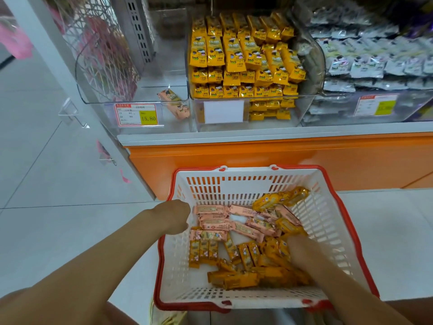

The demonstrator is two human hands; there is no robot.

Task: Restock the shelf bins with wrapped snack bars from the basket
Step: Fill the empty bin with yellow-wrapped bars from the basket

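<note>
Basket point(234, 294) sits on the floor nearest us, white with a red rim, and it holds plenty of stock. Yellow bars point(234, 279) are heaped along its near and right side, with pink bars point(213, 216) toward the far left.

Right hand point(302, 252) reaches down into the yellow heap. Its fingers are buried among the wrappers, so we cannot tell whether it has hold of any.

Left hand point(174, 216) is at the basket's left rim, just beside the pink bars. We see only its back, knuckles toward us, so the grip is unreadable too.

Farther off, up on the shelf:
- The left bin point(140, 95) is close to bare — only a couple of stray pink packs point(174, 104) lie at its right end.
- The middle bin point(309, 104) is stacked high with yellow stock point(243, 57).
- Silver packs point(375, 59) fill the bin on the right.

Our judgement is that the yellow side looks largely served and the pink side has barely begun — most of the basket is yet to go up.
</note>
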